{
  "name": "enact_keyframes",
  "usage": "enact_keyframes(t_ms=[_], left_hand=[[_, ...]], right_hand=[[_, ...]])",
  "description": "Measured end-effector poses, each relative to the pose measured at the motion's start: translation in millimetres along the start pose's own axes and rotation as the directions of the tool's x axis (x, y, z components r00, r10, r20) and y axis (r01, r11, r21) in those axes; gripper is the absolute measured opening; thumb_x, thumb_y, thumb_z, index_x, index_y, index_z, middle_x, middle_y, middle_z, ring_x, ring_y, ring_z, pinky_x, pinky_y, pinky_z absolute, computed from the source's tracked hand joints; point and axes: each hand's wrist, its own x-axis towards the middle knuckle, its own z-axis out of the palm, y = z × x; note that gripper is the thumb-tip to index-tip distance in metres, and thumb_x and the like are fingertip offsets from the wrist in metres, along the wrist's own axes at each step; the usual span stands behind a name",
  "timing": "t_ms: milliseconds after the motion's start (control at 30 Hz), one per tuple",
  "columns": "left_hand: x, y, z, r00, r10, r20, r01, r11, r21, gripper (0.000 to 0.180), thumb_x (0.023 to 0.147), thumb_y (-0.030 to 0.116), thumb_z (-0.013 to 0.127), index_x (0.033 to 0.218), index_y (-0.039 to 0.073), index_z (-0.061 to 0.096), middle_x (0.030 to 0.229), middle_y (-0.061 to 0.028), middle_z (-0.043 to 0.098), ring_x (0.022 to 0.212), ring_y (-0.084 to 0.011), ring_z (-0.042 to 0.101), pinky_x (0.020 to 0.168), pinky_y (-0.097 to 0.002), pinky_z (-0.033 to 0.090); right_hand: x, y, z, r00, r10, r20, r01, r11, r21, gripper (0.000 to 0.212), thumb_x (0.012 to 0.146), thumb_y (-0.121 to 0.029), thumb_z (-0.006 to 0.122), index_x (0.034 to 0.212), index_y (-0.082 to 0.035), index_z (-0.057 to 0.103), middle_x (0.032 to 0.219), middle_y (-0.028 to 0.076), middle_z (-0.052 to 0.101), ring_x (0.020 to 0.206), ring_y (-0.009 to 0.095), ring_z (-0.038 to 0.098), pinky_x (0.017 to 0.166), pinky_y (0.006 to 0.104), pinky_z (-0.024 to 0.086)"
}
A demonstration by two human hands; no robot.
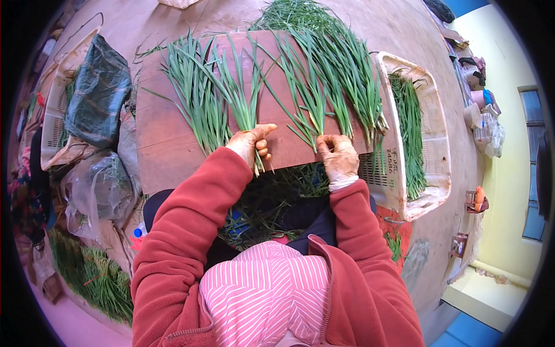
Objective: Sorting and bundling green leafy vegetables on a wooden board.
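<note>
A flat reddish-brown board [173, 168] lies before me with bunches of long green garlic chives on it. My left hand [251, 144] is closed round the lower ends of a small bunch of chives [241, 101], their pale ends poking out below the fist. My right hand [339, 157] pinches at the base of a few chives [312, 110], thumb and forefinger together; the exact stems between the fingertips are partly hidden. A loose pile of chives [196, 92] lies left of my left hand. Another thick bunch [355, 81] fans out beyond my right hand.
A white plastic crate [442, 133] holding chives stands right of the board. Another crate [55, 121] with a dark green sheet [99, 92] is at left, near a clear plastic bag [95, 188]. More chives [95, 277] lie lower left; cut leaves [298, 14] heap beyond the board.
</note>
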Motion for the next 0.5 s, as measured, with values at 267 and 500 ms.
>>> enact_keyframes(t_ms=[267, 500], left_hand=[[-0.3, -3.7, -0.5, 1.0, -0.006, 0.028, 0.005, 1.0, 0.017, 0.026, 0.091, 0.018, 0.047, 0.113, 0.007, 0.054, 0.055, 0.007, 0.026, 0.048, -0.0075, 0.028, 0.051, -0.0238, 0.034], [-1.1, -2.0, 4.2, 0.999, -0.027, 0.026, 0.026, 0.999, 0.038, 0.025, 0.09, 0.02, 0.049, 0.112, 0.009, 0.055, 0.055, 0.0073, 0.025, 0.048, -0.0076, 0.027, 0.05, -0.0241, 0.034]], right_hand=[[41.2, -5.2, 24.6, 0.952, -0.084, 0.293, 0.123, 0.986, -0.117, 0.03, 0.077, -0.027, 0.066, 0.104, -0.016, 0.063, 0.099, 0.008, 0.061, 0.092, 0.028, 0.059, 0.08, 0.0381, 0.046], [33.7, 4.9, 8.9, 0.999, 0.013, 0.035, -0.03, 0.84, 0.542, 0.016, 0.078, -0.017, 0.069, 0.088, -0.006, 0.065, 0.09, 0.007, 0.062, 0.077, 0.018, 0.06, 0.073, 0.0287, 0.048]])
